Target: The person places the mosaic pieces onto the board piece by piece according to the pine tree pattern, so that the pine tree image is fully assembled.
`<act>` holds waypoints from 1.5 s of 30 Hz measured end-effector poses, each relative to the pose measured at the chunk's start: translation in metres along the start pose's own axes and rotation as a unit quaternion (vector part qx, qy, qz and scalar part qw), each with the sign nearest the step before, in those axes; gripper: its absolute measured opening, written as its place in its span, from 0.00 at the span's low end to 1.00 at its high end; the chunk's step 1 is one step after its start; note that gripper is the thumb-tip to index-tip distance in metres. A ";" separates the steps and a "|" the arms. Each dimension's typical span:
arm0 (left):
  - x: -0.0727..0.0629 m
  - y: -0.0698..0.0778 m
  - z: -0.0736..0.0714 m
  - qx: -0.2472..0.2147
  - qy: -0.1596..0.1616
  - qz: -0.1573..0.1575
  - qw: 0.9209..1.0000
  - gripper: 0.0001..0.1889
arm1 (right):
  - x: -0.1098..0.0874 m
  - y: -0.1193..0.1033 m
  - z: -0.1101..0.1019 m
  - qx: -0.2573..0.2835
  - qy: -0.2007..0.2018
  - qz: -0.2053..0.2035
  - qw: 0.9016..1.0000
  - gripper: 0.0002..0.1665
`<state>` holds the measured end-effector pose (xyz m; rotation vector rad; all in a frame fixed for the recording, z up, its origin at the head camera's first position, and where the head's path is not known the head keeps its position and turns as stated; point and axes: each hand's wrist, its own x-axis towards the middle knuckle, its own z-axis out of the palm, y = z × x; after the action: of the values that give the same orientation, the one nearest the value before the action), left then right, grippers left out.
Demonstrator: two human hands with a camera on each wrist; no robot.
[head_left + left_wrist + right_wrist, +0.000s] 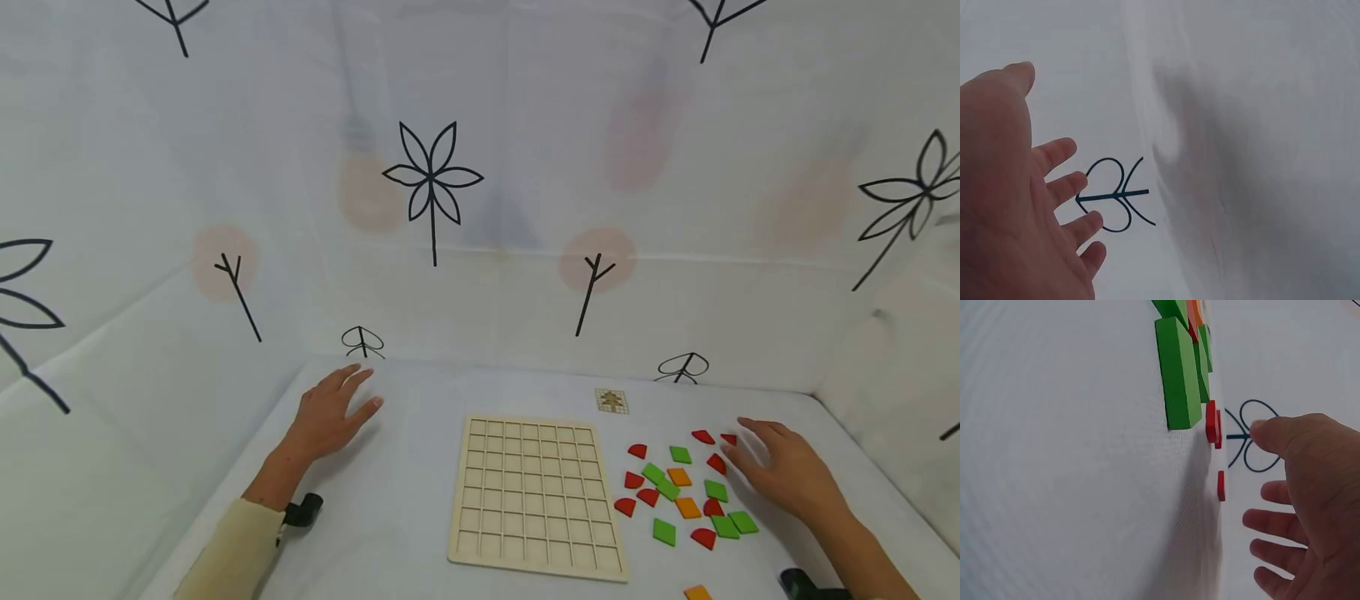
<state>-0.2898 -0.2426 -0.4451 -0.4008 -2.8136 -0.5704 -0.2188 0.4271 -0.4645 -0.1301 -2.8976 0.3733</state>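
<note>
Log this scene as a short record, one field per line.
board: pale, gridded, cells bare
pieces: red, green and orange, scattered right of the board
card: small, patterned, beyond the board's far edge
left hand: holding nothing, left of the board
right hand: holding nothing, beside the pieces
table: white

- Rear wall (517, 92): pale grey-white sheeting, lightly creased.
- Line motifs: six-leaved stem (432, 178) in black outline at centre; forked twigs (592, 282) over peach discs (576, 267) to either side; heart-shaped sprouts (363, 340) along the lower margin.
- Blurred tints: orange, pink and bluish patches (371, 200).
- Side walls (142, 333): similar white sheeting, left and right.
- Tabletop (397, 475): white.
- Light: diffuse, casting soft-edged shadows.
</note>
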 end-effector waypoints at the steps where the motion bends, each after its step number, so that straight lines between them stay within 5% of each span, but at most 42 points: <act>1: 0.000 0.001 0.001 -0.005 -0.006 0.004 1.000 0.35 | 0.000 0.000 0.000 0.001 -0.004 0.000 1.000 0.41; 20: -0.005 0.047 0.019 -0.041 -0.105 0.085 0.990 0.37 | 0.005 -0.004 0.006 0.022 -0.035 -0.015 0.999 0.35; 28: -0.009 0.065 0.028 -0.059 -0.172 0.114 0.977 0.38 | 0.007 -0.002 0.009 0.011 -0.047 -0.029 0.998 0.28; 35: -0.012 0.081 0.033 -0.061 -0.217 0.142 0.964 0.38 | 0.007 -0.003 0.007 0.020 -0.017 -0.043 0.999 0.17; 45: -0.018 0.094 0.036 -0.057 -0.242 0.158 0.956 0.39 | 0.005 -0.004 0.005 0.051 -0.015 -0.017 0.998 0.10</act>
<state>-0.2502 -0.1488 -0.4502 -1.1277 -3.0695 -0.6319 -0.2255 0.4224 -0.4673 -0.0590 -2.8988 0.5190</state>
